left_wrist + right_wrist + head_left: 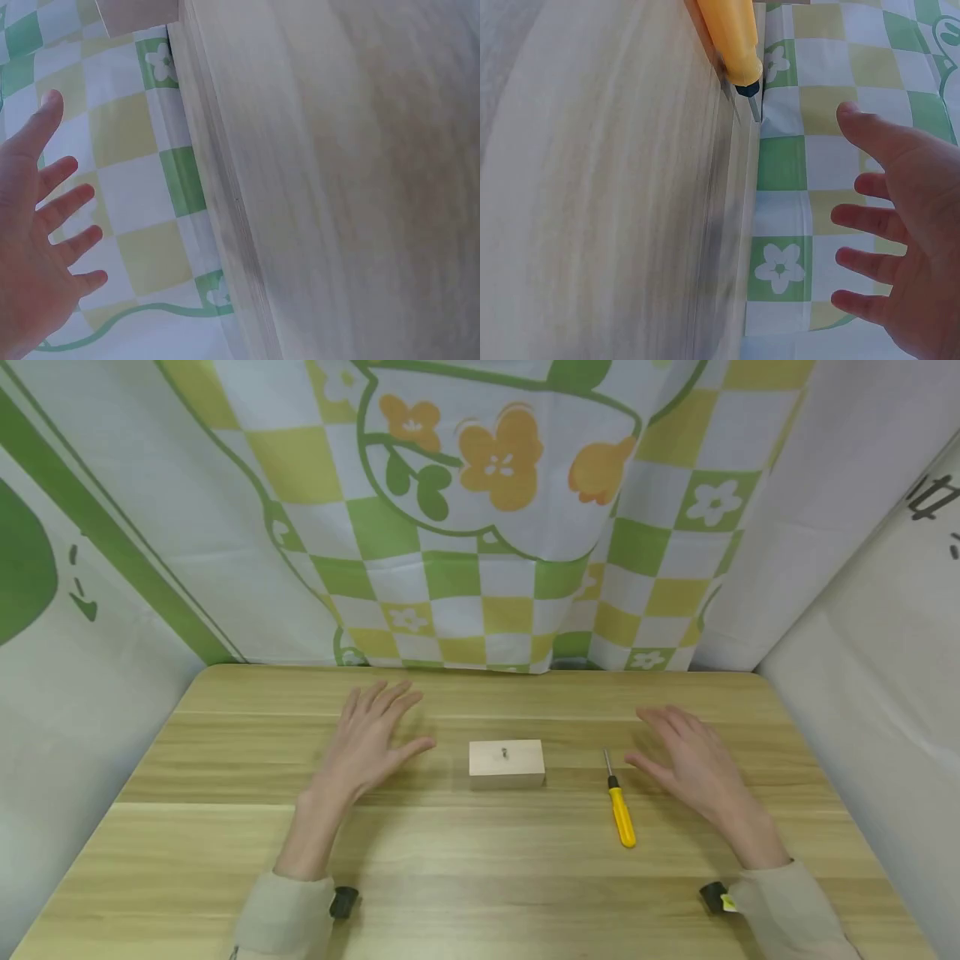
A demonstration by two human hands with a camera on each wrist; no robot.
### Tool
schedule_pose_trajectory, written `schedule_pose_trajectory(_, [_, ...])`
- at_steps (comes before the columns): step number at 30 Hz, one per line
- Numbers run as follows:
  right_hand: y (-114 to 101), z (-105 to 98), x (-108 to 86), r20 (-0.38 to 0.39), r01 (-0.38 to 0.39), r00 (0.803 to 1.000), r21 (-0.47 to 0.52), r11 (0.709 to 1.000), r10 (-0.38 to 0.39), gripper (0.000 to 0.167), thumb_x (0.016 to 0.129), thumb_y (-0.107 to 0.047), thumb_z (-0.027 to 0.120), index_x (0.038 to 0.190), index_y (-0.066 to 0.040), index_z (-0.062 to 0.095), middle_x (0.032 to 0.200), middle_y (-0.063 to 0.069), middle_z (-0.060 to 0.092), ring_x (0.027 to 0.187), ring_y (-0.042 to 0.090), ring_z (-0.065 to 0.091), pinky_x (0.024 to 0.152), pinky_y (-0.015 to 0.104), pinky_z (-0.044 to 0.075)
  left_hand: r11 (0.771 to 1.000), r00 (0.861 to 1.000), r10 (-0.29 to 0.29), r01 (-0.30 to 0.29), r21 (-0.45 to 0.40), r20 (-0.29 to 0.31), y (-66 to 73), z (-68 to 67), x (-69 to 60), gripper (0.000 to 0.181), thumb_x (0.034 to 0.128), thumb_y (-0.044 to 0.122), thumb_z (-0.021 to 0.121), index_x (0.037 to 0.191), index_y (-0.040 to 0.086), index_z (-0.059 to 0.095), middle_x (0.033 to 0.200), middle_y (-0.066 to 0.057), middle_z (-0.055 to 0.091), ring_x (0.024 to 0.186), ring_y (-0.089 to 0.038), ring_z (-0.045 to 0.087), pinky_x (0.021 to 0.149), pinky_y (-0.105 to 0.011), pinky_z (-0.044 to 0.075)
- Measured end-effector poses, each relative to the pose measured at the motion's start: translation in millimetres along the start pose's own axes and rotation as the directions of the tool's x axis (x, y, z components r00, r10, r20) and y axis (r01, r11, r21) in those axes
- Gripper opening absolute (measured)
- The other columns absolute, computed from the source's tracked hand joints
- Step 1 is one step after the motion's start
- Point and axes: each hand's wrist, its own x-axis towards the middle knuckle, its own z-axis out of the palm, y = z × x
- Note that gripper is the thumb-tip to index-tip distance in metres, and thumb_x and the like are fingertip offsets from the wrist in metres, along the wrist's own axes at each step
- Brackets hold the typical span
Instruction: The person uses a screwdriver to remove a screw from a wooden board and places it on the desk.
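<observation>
A pale wooden block [506, 764] with a small screw [505, 752] standing in its top lies near the middle of the table; a corner of the block [139, 13] shows in the left wrist view. To its right is a screwdriver [621, 814] with a yellow handle, its metal tip pointing to the back; the right wrist view shows the screwdriver [733, 41] too. My left hand [367, 743] is left of the block, fingers spread, holding nothing. My right hand [693, 764], fingers extended and empty, is just right of the screwdriver.
The wood-grain table [480, 877] reaches back to a checked curtain [450, 577] with flower prints. White cloth walls [885, 635] stand on the left and right. A dark wrist device [343, 902] sits at the left sleeve, another [713, 897] at the right.
</observation>
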Motion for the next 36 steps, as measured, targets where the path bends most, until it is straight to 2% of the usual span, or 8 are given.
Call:
schedule_pose_trajectory(6, [0,1,-1.0,-0.027,0.041,0.999,-0.006,0.999,-0.041,0.063,0.092,-0.044,0.068,0.139,-0.005,0.054,0.134,0.022,0.059,0.126,0.045,0.051,0.104,0.066,0.039,0.997,1.0,0.004,-0.003,-0.077,0.012,2.8,-0.4,-1.7,0.071,0.0901,0.055,0.065,0.145,0.012,0.049,0.154,-0.011,0.044,0.145,-0.037,0.033,0.124,-0.059,0.011])
schedule_pose_trajectory(10, [1,1,-3.1,-0.045,0.069,0.997,-0.012,0.998,-0.07,0.06,0.09,-0.04,0.071,0.136,-0.005,0.057,0.129,0.021,0.063,0.119,0.042,0.058,0.102,0.062,0.043,0.991,1.0,0.023,-0.02,-0.129,0.021,6.9,1.2,0.0,0.069,0.0903,0.053,0.065,0.144,0.012,0.051,0.151,-0.011,0.048,0.142,-0.034,0.039,0.123,-0.057,0.017])
schedule_pose_trajectory(16, [0,2,-8.0,-0.018,0.097,0.995,-0.01,0.995,-0.097,0.057,0.09,-0.04,0.071,0.135,-0.007,0.058,0.128,0.019,0.064,0.117,0.04,0.06,0.101,0.06,0.046,0.978,0.998,0.028,-0.014,-0.208,0.062,14.7,4.9,1.3,0.066,0.0901,0.05,0.067,0.144,0.015,0.052,0.15,-0.008,0.05,0.141,-0.034,0.042,0.12,-0.058,0.024])
schedule_pose_trajectory(25, [-1,4,-13.2,-0.068,0.156,0.985,-0.001,0.988,-0.155,0.055,0.085,-0.034,0.077,0.13,-0.008,0.062,0.121,0.014,0.067,0.111,0.036,0.063,0.095,0.056,0.051,0.976,0.995,0.039,-0.019,-0.216,0.087,21.0,8.5,0.7,0.066,0.0905,0.054,0.065,0.144,0.017,0.052,0.15,-0.008,0.05,0.14,-0.034,0.043,0.119,-0.058,0.026])
schedule_pose_trajectory(36, [-4,6,-17.9,-0.05,0.227,0.973,-0.003,0.974,-0.226,0.055,0.083,-0.035,0.078,0.129,-0.009,0.063,0.118,0.009,0.069,0.107,0.03,0.065,0.092,0.052,0.054,0.966,0.992,0.06,-0.03,-0.258,0.112,30.1,17.0,0.7,0.062,0.0892,0.049,0.069,0.141,0.017,0.055,0.145,-0.009,0.055,0.134,-0.032,0.051,0.115,-0.054,0.037])
